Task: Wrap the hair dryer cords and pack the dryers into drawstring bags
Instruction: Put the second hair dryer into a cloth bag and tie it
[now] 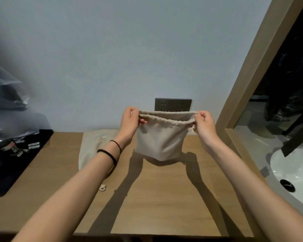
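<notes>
A beige drawstring bag (160, 140) hangs in the air above the wooden counter (164, 198), its mouth stretched wide. My left hand (129, 122) pinches the left end of the bag's rim. My right hand (205, 124) pinches the right end of the rim. A second beige drawstring bag (93, 147) lies flat on the counter under my left forearm, with its cord end (102, 187) trailing toward me. No hair dryer shows in view.
A dark wall socket (172, 103) sits behind the held bag. A black tray (16, 159) with small bottles and clear plastic wrap stands at the left. At the right are a mirror frame (252, 70) and a white sink (294, 173).
</notes>
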{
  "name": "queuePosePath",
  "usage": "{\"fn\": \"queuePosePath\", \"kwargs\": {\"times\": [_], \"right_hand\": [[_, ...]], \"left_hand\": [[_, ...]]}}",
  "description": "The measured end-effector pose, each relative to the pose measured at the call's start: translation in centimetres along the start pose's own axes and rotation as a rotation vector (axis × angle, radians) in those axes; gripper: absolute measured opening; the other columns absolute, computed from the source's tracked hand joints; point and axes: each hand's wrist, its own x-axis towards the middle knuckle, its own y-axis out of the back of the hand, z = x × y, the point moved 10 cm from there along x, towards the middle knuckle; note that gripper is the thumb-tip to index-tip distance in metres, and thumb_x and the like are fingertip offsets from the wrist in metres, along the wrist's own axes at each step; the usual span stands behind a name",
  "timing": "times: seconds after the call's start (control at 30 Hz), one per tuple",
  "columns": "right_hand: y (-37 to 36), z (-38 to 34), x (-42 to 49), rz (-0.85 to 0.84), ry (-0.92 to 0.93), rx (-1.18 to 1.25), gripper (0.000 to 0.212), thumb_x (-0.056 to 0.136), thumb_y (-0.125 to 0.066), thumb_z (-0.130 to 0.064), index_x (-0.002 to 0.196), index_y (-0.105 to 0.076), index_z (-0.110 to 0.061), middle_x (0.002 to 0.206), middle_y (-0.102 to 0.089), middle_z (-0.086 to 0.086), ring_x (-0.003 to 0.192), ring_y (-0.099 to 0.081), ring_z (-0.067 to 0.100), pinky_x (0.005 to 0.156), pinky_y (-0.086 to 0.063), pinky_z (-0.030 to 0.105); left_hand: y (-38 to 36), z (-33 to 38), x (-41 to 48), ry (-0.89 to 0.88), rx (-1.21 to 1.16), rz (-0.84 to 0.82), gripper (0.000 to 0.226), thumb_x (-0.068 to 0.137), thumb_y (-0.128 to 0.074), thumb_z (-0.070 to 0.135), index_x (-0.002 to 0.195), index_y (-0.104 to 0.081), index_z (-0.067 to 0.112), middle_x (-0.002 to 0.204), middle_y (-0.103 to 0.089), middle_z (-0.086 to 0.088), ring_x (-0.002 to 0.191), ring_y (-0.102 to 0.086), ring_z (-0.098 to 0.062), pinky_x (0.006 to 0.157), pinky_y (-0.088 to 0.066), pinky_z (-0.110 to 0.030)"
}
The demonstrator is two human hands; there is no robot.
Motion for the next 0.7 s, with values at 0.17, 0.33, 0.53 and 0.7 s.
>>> {"fn": "queuePosePath", "kwargs": {"times": [0.17,0.33,0.53,0.7], "right_hand": [[1.0,-3.4,2.2,0.037,0.025,0.074,0.011,0.098,-0.038,-0.009,0.099,-0.048,-0.009,0.078,-0.049,0.000,0.069,-0.049,0.012,0.066,-0.043,0.026],[1.3,-1.8,3.7,0.018,-0.035,0.025,0.032,0.094,-0.035,0.000,0.065,-0.040,-0.013,0.060,-0.035,0.004,0.053,-0.035,0.015,0.052,-0.034,0.028],[4.1,-1.0,5.0,0.097,-0.006,-0.141,0.011,0.100,-0.037,-0.014,0.107,-0.046,-0.010,0.092,-0.051,0.003,0.080,-0.051,0.014,0.070,-0.044,0.026],[6.0,0.6,4.5,0.148,0.040,-0.241,0.021,0.102,-0.037,-0.017,0.118,-0.046,-0.007,0.102,-0.050,0.005,0.092,-0.051,0.018,0.082,-0.044,0.029]], "left_hand": [[-1.2,3.5,2.8,0.003,-0.054,-0.026,0.026,0.091,-0.037,0.005,0.068,-0.046,0.013,0.058,-0.049,0.000,0.061,-0.053,-0.015,0.058,-0.047,-0.027],[-3.6,2.1,4.0,0.088,0.040,-0.143,0.026,0.084,-0.032,-0.002,0.065,-0.049,0.007,0.054,-0.047,-0.004,0.054,-0.054,-0.025,0.042,-0.047,-0.025],[-5.8,1.1,4.5,0.077,0.114,-0.223,0.018,0.094,-0.037,0.011,0.084,-0.050,0.017,0.072,-0.054,0.001,0.066,-0.049,-0.011,0.052,-0.032,-0.023],[-8.0,-0.5,3.7,-0.013,0.275,-0.387,0.017,0.099,-0.034,0.014,0.096,-0.050,0.015,0.091,-0.048,0.004,0.073,-0.040,-0.009,0.061,-0.035,-0.022]]}}
